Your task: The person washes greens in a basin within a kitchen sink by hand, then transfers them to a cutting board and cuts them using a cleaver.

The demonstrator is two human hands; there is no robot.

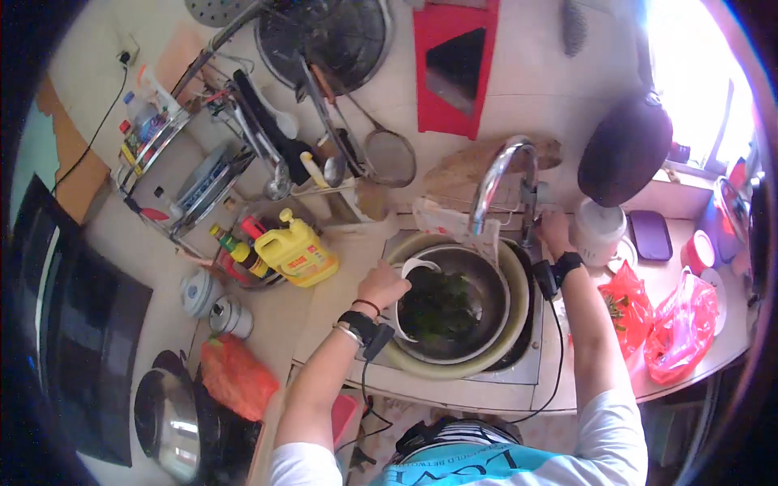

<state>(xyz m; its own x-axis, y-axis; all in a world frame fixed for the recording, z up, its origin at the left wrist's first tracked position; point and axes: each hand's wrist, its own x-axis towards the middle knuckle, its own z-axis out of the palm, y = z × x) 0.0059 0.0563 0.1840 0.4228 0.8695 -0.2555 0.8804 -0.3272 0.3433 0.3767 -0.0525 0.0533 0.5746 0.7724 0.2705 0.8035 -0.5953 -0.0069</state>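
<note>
My left hand (384,284) grips the left rim of a white bowl or colander (419,265), partly hidden by dark leafy greens (444,304). The greens lie in a stainless steel basin (495,322), which rests inside a larger pale yellow-green basin (425,366) in the sink (523,373). Behind the basins, a chrome gooseneck faucet (495,167) arches over them; I see no clear stream of water. My right hand (553,232) is at the faucet's base, its fingers around the handle, which is mostly hidden. Dark straps with cabled devices circle both wrists.
A yellow jug (298,255) and sauce bottles stand left, below a metal rack (213,176). Red plastic bags (681,328), a white canister (598,231) and a purple lid (650,236) sit right. A wok (626,152) hangs on the wall; a lidded pan (167,419) is far left.
</note>
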